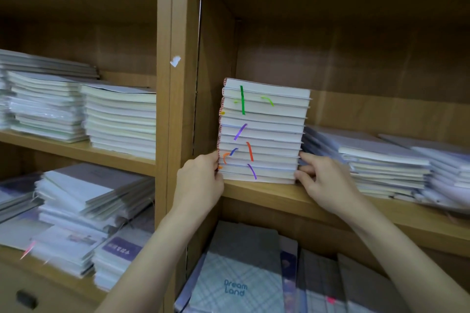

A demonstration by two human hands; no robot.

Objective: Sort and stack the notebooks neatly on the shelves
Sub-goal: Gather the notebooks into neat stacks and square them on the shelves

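Note:
A tall stack of notebooks with coloured ribbon bookmarks stands at the left end of the middle right shelf. My left hand grips the stack's lower left side, thumb on the spines. My right hand grips the lower right side, fingers curled against the bottom books. The stack leans slightly, its upper books shifted to the right.
A lower, wider pile of wrapped notebooks lies just right of the stack. Left bay shelves hold more piles and a messy heap. Below, a "Dream Land" notebook lies flat. A vertical divider separates the bays.

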